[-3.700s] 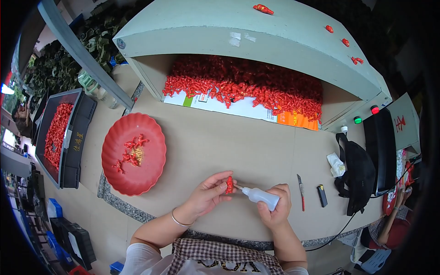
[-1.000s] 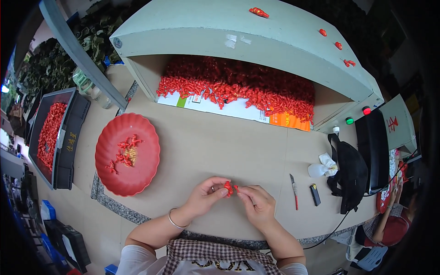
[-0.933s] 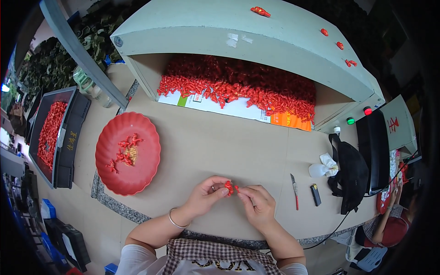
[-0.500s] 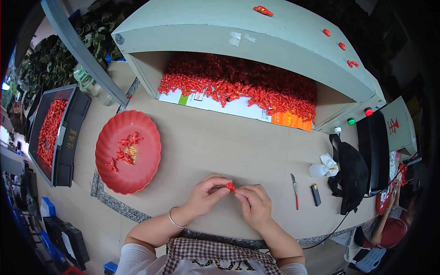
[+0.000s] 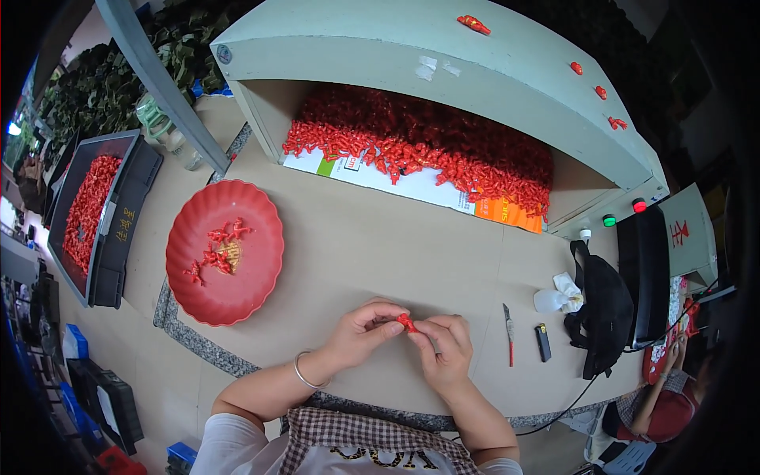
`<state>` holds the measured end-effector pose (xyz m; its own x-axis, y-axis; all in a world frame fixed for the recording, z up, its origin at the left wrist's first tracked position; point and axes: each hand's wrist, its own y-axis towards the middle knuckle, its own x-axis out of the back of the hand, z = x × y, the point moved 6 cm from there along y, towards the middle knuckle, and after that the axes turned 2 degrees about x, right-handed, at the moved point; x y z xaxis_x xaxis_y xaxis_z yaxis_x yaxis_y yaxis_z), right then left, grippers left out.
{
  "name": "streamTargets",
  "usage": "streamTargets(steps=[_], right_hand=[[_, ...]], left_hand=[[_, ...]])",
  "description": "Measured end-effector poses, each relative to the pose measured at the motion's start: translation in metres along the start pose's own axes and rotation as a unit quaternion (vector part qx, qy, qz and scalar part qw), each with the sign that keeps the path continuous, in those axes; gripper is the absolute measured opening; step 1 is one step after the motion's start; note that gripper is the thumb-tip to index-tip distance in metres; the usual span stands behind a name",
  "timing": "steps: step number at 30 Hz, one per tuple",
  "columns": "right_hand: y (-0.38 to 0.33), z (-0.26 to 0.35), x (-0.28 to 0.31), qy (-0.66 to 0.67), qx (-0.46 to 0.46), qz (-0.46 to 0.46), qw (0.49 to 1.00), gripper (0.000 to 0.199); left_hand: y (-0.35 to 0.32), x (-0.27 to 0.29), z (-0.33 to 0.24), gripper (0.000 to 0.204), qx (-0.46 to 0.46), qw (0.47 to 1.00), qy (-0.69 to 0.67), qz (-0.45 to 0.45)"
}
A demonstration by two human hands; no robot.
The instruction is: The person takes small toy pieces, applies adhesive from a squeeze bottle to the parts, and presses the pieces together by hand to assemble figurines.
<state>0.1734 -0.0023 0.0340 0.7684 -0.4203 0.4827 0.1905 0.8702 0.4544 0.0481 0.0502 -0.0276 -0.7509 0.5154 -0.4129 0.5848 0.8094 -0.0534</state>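
Between my two hands is a small red figurine (image 5: 406, 322), glossy and only partly showing. My left hand (image 5: 368, 331) pinches its left end with thumb and forefinger. At its lower right, the fingertips of my right hand (image 5: 443, 347) grip it as well. Both hands are just above the near part of the beige tabletop (image 5: 380, 253). To the left, a red scalloped plate (image 5: 190, 293) carries several similar red figurines (image 5: 214, 257). A large heap of red pieces (image 5: 412, 150) fills the opening of the pale green box ahead.
The pale green box (image 5: 332, 63) spans the back, with a few red pieces on top. A grey crate (image 5: 111, 261) of red pieces stands at far left. On the right lie a craft knife (image 5: 509, 336), a lighter (image 5: 542, 343), a white bottle (image 5: 548, 300) and a black bag (image 5: 606, 309). Another person (image 5: 665, 404) sits far right.
The view has shifted slightly. My hands stay close together on the red figurine, which has turned a little between my fingers, and my right fingers have shifted on it.
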Motion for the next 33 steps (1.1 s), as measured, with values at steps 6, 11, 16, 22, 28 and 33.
streamTargets(steps=[6, 11, 16, 22, 28, 33], right_hand=[[-0.002, 0.002, -0.002, -0.078, 0.054, 0.026, 0.995, 0.014], [-0.003, -0.004, -0.003, -0.036, 0.066, 0.029, 0.997, 0.013], [-0.003, 0.001, -0.002, -0.023, 0.094, 0.032, 0.995, 0.014], [-0.002, 0.006, 0.000, -0.012, 0.119, 0.019, 0.993, 0.015], [0.001, 0.009, -0.002, -0.003, 0.102, 0.001, 0.995, 0.017], [0.003, 0.011, -0.001, 0.001, 0.097, -0.009, 0.995, 0.020]], left_hand=[[-0.003, 0.003, -0.006, 0.020, -0.026, 0.999, 0.033, 0.003], [-0.005, 0.005, -0.007, 0.022, -0.028, 0.998, 0.064, 0.000], [-0.006, 0.001, -0.023, 0.018, -0.117, 0.982, 0.149, 0.009], [-0.008, 0.000, -0.029, 0.015, -0.165, 0.970, 0.176, 0.010], [-0.007, -0.002, -0.026, 0.017, -0.161, 0.981, 0.102, -0.024], [-0.007, -0.004, -0.027, 0.019, -0.178, 0.976, 0.121, -0.024]])
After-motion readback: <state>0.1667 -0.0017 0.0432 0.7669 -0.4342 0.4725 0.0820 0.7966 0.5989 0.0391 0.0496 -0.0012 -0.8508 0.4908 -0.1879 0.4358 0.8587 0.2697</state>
